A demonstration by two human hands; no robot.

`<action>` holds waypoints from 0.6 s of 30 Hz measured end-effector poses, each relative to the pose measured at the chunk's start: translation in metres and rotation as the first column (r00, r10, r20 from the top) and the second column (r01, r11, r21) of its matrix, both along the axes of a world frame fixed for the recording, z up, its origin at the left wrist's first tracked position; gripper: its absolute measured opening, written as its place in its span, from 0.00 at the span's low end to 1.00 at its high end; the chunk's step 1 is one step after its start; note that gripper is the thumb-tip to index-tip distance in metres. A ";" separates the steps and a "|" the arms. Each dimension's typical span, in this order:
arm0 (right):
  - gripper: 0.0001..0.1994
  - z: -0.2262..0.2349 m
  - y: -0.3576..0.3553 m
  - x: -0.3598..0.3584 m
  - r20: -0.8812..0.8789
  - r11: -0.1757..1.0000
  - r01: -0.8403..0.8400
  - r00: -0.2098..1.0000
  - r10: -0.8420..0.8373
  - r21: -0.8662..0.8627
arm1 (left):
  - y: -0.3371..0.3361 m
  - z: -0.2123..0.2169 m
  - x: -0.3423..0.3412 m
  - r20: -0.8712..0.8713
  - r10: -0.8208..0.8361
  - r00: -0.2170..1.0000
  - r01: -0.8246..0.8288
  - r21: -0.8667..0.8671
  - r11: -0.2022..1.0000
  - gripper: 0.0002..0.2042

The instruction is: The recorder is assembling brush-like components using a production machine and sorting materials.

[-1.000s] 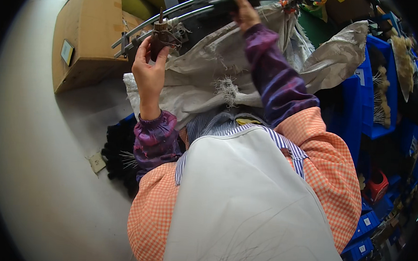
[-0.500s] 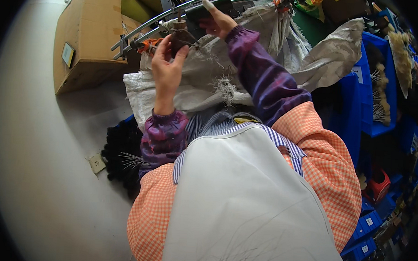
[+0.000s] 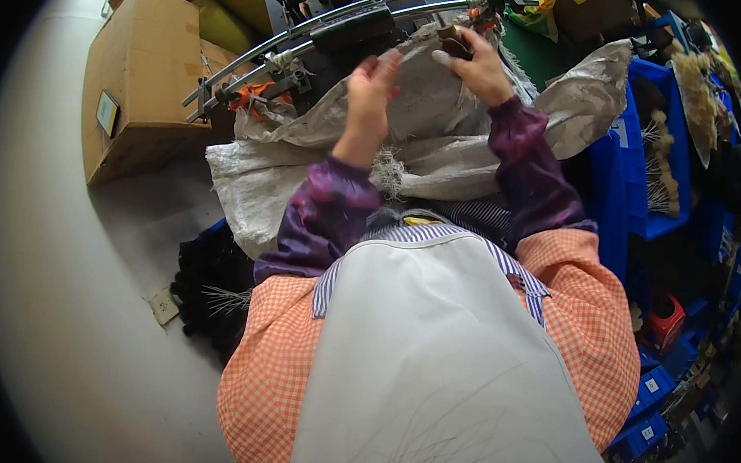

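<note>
My right hand [image 3: 481, 67] pinches a small brown piece [image 3: 455, 42], part of it hidden by the fingers, close to the right end of two curved metal rails [image 3: 418, 10]. A pale covering sits on one fingertip of that hand. My left hand [image 3: 370, 96] is held over the sack cloth with fingers stretched out, slightly blurred, and nothing shows in it. Behind it runs a black bar [image 3: 351, 30] along the rails. Whitish woven sack cloth [image 3: 443, 155] hangs below the rails, under both hands. A metal clamp [image 3: 291, 78] sits at the left end.
A cardboard box [image 3: 156, 66] stands at the left, beside a pale wall. Blue bins [image 3: 660, 147] line the right side, one holding tan fur pieces with wires. Black furry pieces [image 3: 206, 281] with wires lie low at the left. A red object [image 3: 664, 320] is among the lower bins.
My left hand has left the brown cylindrical piece at the left end of the rails and moved right, opening. My right hand has moved right off the black bar and now holds a brown piece.
</note>
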State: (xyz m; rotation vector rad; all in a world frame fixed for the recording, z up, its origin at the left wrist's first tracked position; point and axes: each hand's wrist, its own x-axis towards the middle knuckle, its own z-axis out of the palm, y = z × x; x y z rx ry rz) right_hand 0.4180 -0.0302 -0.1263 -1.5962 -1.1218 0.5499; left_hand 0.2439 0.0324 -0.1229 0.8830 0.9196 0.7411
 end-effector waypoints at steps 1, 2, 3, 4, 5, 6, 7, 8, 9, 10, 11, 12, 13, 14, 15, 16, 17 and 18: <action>0.23 0.001 0.004 0.011 0.480 0.999 0.038 0.876 -0.039 0.012 | 0.015 -0.003 -0.002 0.116 0.072 0.991 -0.046 -0.217 0.975 0.37; 0.23 0.011 0.009 0.013 0.666 0.996 0.083 0.745 -0.049 -0.020 | 0.028 -0.008 0.002 0.198 0.149 0.969 -0.080 -0.319 0.944 0.35; 0.23 0.024 0.015 0.013 0.817 0.991 0.131 0.575 -0.046 -0.036 | 0.040 -0.010 0.006 0.270 0.234 0.934 -0.106 -0.418 0.902 0.33; 0.26 0.035 0.021 0.007 0.861 0.987 0.155 0.506 -0.045 -0.040 | 0.052 -0.012 0.012 0.291 0.293 0.911 -0.109 -0.515 0.850 0.28; 0.23 0.043 0.029 0.007 0.900 0.977 0.191 0.435 -0.003 -0.089 | 0.057 -0.011 0.018 0.292 0.294 0.910 -0.108 -0.516 0.850 0.28; 0.13 0.039 0.037 0.013 0.962 0.973 0.223 0.251 -0.110 0.053 | 0.059 -0.010 0.027 0.254 0.333 0.908 -0.149 -0.546 0.825 0.27; 0.08 0.036 0.044 0.020 0.975 0.954 0.225 0.056 -0.214 0.197 | 0.059 -0.009 0.033 0.215 0.370 0.904 -0.190 -0.572 0.798 0.25; 0.08 0.041 0.047 0.014 0.975 0.956 0.218 0.058 -0.213 0.196 | 0.058 -0.011 0.031 0.213 0.368 0.905 -0.205 -0.539 0.817 0.23; 0.06 0.051 0.048 0.006 0.968 0.969 0.232 0.208 -0.140 0.091 | 0.061 -0.012 0.029 0.213 0.372 0.904 -0.209 -0.539 0.816 0.23; 0.05 0.056 0.051 0.001 0.933 0.973 0.229 0.355 -0.067 -0.017 | 0.063 -0.012 0.028 0.197 0.389 0.900 -0.233 -0.535 0.812 0.23; 0.05 0.054 0.050 0.002 0.933 0.972 0.234 0.353 -0.064 -0.022 | 0.062 -0.011 0.030 0.182 0.398 0.899 -0.249 -0.536 0.807 0.22; 0.05 0.051 0.050 0.004 0.953 0.973 0.232 0.293 -0.078 0.008 | 0.062 -0.009 0.032 0.157 0.407 0.900 -0.266 -0.542 0.797 0.22; 0.04 0.048 0.049 0.006 0.968 0.973 0.226 0.233 -0.093 0.039 | 0.060 -0.010 0.031 0.155 0.403 0.902 -0.262 -0.547 0.795 0.22; 0.05 0.050 0.051 0.006 0.961 0.974 0.222 0.259 -0.102 0.044 | 0.061 -0.011 0.029 0.167 0.385 0.908 -0.245 -0.534 0.809 0.22; 0.05 0.051 0.052 0.005 0.960 0.974 0.222 0.260 -0.102 0.043 | 0.062 -0.012 0.026 0.178 0.366 0.914 -0.228 -0.521 0.823 0.23; 0.05 0.052 0.054 0.004 0.953 0.978 0.207 0.288 -0.098 0.039 | 0.064 -0.013 0.023 0.179 0.378 0.909 -0.240 -0.518 0.821 0.23; 0.05 0.054 0.054 0.004 0.945 0.980 0.196 0.315 -0.092 0.031 | 0.064 -0.013 0.019 0.184 0.386 0.904 -0.250 -0.506 0.825 0.23; 0.05 0.054 0.055 0.003 0.944 0.980 0.199 0.317 -0.089 0.026 | 0.066 -0.012 0.014 0.173 0.392 0.903 -0.259 -0.508 0.821 0.23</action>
